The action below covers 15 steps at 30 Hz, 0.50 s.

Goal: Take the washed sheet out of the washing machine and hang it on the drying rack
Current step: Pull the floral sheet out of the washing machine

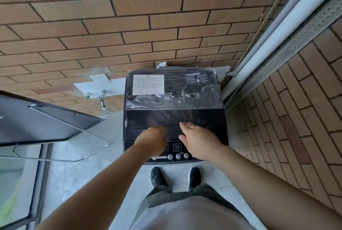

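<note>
Entry, lid-opening step: washing machine (175,118) with lid (174,100) closed, sheet unseen, presumably inside. My left hand (152,142) is at the lid's front edge, fingers blurred, grip untellable. My right hand (197,142) is beside it, fingers straight, holding nothing. I advise lifting evenly at that edge.

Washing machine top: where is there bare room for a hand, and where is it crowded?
Bare: the dark lid strip between the plastic film and both hands. Crowded: the control panel, under left hand and right hand.
</note>
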Each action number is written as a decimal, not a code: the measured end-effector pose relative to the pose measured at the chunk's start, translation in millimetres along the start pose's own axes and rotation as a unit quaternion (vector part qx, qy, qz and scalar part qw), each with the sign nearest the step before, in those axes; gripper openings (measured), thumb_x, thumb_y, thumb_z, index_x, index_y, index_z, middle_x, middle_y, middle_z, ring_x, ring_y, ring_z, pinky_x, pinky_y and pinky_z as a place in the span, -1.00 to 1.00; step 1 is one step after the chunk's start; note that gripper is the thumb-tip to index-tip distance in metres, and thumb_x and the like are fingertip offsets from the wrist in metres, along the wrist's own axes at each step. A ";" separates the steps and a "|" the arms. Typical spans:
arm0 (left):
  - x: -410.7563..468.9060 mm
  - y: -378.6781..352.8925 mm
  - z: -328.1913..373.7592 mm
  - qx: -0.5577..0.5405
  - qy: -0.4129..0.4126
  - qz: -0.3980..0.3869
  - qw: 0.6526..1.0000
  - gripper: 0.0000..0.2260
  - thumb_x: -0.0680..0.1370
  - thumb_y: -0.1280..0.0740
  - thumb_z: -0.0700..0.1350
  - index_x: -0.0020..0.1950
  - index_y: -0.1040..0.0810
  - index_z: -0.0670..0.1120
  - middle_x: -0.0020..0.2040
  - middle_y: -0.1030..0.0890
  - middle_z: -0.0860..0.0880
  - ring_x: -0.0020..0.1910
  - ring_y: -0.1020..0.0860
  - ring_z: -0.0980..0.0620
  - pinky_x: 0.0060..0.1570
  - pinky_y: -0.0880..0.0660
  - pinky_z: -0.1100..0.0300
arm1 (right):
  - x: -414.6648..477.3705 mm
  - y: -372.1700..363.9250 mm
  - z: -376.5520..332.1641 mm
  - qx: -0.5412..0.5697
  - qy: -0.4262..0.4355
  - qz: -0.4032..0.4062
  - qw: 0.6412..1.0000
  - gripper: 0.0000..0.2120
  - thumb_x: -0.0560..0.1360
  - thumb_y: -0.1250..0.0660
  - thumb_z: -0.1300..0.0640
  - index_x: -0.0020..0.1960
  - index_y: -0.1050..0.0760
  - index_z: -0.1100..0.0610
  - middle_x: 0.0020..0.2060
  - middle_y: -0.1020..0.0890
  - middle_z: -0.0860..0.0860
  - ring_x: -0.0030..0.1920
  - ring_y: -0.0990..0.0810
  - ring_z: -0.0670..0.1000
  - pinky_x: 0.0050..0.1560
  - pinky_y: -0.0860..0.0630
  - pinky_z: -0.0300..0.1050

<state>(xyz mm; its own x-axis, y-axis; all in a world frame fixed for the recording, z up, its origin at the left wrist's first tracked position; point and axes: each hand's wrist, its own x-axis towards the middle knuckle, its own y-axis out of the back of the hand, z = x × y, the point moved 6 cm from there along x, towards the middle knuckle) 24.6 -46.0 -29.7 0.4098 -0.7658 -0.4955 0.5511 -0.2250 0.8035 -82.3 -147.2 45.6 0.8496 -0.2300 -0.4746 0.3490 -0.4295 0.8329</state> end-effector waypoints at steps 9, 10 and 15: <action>22.5 -16.8 -25.9 0.012 0.081 -0.071 0.994 -0.51 0.59 -0.23 -0.04 0.50 -0.26 -0.07 0.45 -0.39 -0.09 0.42 -0.36 -0.12 0.37 -0.38 -0.09 | 40.8 -36.4 26.4 -0.032 -0.037 -0.084 0.995 -0.44 0.70 -0.01 0.00 0.60 0.03 0.22 0.59 -0.09 0.12 0.58 -0.04 0.08 0.54 -0.08 -0.03; 23.4 -16.9 -26.5 0.012 0.082 -0.071 0.994 -0.53 0.59 -0.23 -0.04 0.48 -0.28 -0.07 0.42 -0.42 -0.10 0.39 -0.40 -0.12 0.35 -0.40 -0.08 | 45.0 -38.9 30.3 -0.037 -0.040 -0.084 0.995 -0.43 0.69 -0.01 0.00 0.60 0.03 0.23 0.59 -0.08 0.13 0.58 -0.04 0.09 0.55 -0.07 -0.02; 14.8 -20.5 -20.7 0.014 0.080 -0.045 0.996 -0.46 0.57 -0.24 -0.17 0.55 -0.20 -0.08 0.54 -0.28 -0.06 0.54 -0.20 -0.09 0.47 -0.27 -0.05 | 54.4 -50.5 40.6 -0.032 -0.056 -0.119 0.991 -0.42 0.68 -0.05 -0.02 0.59 -0.01 0.24 0.57 -0.13 0.13 0.57 -0.09 0.11 0.52 -0.14 0.01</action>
<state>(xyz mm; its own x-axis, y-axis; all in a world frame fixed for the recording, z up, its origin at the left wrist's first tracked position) 34.4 -40.2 -60.4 0.4714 -0.6364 -0.6106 0.5708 -0.3077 0.7613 -69.7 -173.4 -33.9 0.6917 -0.2264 -0.6858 0.5622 -0.4274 0.7080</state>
